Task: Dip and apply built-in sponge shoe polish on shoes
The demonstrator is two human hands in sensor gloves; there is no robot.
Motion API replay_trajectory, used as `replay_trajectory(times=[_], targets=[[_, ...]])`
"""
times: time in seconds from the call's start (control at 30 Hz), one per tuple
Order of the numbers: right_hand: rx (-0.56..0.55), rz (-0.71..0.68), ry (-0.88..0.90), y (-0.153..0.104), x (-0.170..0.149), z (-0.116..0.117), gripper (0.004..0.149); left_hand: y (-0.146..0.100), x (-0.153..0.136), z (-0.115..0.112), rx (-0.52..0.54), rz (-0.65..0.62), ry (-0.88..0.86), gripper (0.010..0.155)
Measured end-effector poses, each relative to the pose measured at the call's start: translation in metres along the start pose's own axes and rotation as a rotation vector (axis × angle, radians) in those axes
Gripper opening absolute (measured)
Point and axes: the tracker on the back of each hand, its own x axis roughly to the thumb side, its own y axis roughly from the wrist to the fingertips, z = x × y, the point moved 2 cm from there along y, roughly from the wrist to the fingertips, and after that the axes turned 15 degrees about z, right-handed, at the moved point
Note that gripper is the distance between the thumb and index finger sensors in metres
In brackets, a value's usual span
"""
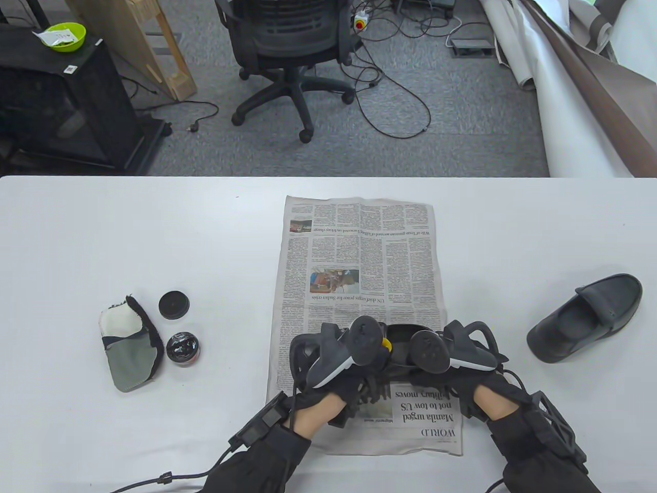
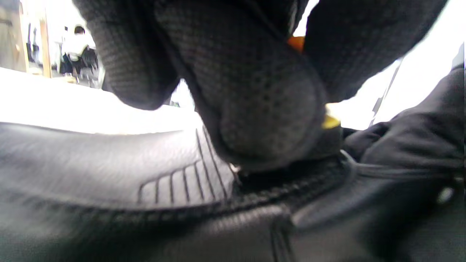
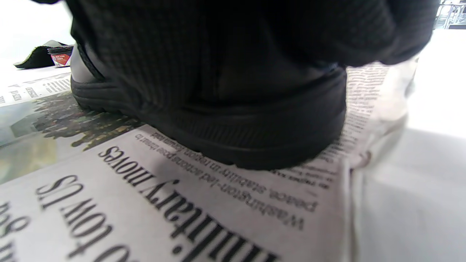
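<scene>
Shoe on newspaper: a black shoe (image 1: 399, 349) sits on the near end of the newspaper (image 1: 359, 267), mostly hidden under both hands in the table view.
Left hand: the left hand (image 1: 328, 370) is over the shoe; in the left wrist view its gloved fingers (image 2: 262, 109) press down on the shoe's upper (image 2: 109, 167), with a small yellow-orange piece (image 2: 329, 122) showing beside them. Grip: closed around that piece, though what the piece is cannot be told.
Right hand: the right hand (image 1: 462, 359) rests on the shoe's right end; the right wrist view shows the glove (image 3: 218, 47) draped over the heel above the ribbed sole (image 3: 255, 142). Grip: holding the shoe.
Only in the table view: the second black shoe (image 1: 585, 318) lies well apart on the right of the counter (image 1: 128, 231); the open polish jar (image 1: 182, 349), its black lid (image 1: 173, 304) and a cloth mitt (image 1: 128, 344) lie on the left.
Only in the right wrist view: a red label on the jar (image 3: 61, 57), too small to read.
Readable print: "WORLD", "Manila urged not to tow US military moves", "Washington-led actions".
</scene>
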Motion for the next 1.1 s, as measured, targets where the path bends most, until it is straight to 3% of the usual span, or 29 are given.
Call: replay_trajectory(times=[0.13, 0.27, 0.43, 0.63, 0.9, 1.1], targets=[[-0.004, 0.001, -0.002, 0.0, 0.0, 0.0, 0.04, 0.007, 0.006, 0.002, 0.142, 0.033, 0.061, 0.049], [-0.008, 0.003, -0.004, 0.0, 0.0, 0.0, 0.04, 0.018, 0.003, 0.0, 0.169, 0.091, 0.13, 0.049], [-0.006, 0.001, -0.005, 0.0, 0.0, 0.0, 0.04, 0.024, -0.013, -0.002, 0.1, 0.138, 0.195, 0.049], [-0.005, 0.004, -0.005, 0.0, 0.0, 0.0, 0.04, 0.006, -0.026, 0.001, 0.034, 0.115, 0.21, 0.049], [-0.007, 0.008, -0.007, -0.001, 0.0, 0.0, 0.04, -0.014, -0.017, -0.003, -0.102, 0.028, 0.051, 0.05], [-0.003, 0.001, 0.001, 0.0, 0.0, 0.0, 0.04, -0.019, -0.002, -0.003, 0.006, 0.002, 0.005, 0.049]])
